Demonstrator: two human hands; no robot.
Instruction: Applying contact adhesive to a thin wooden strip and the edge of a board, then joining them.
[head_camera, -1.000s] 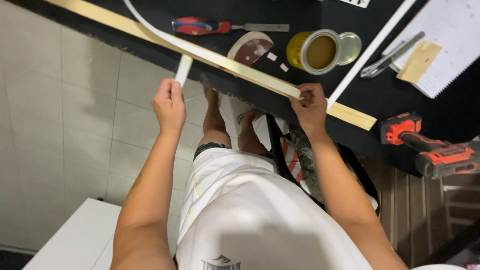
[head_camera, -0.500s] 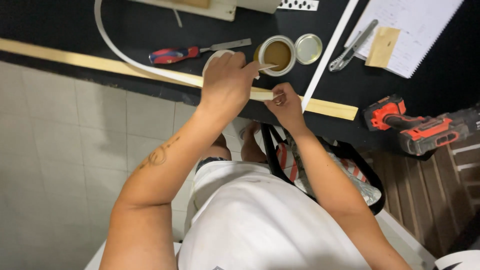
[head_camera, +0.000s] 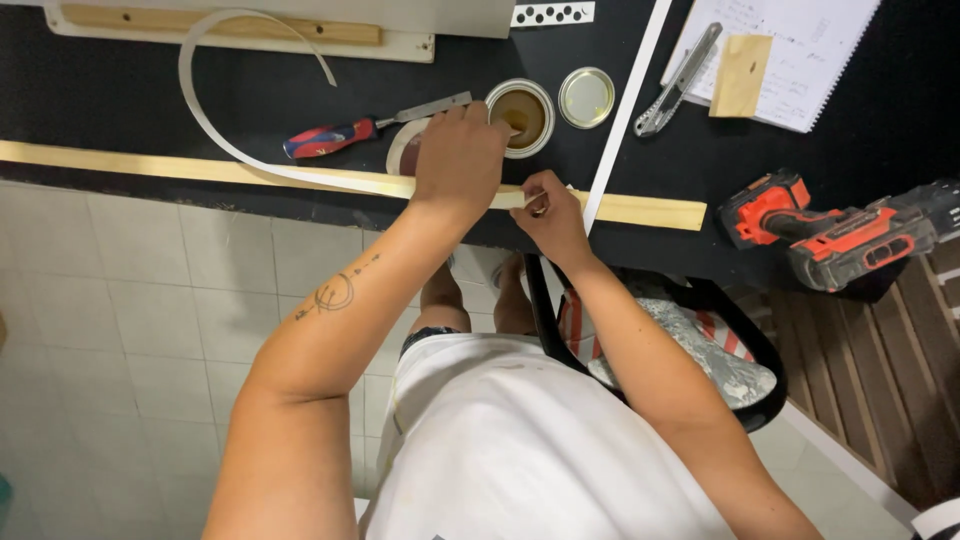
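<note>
Left hand lowered, round open tin

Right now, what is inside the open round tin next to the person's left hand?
The open tin holds a brownish, glossy liquid. The left hand reaches over its near edge, and something thin seems to dip in there; the hand covers the rest. The tin's lid lies beside it.

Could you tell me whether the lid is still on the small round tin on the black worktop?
No, the tin stands open showing brown contents, and its lid lies flat on the worktop beside it.
</note>
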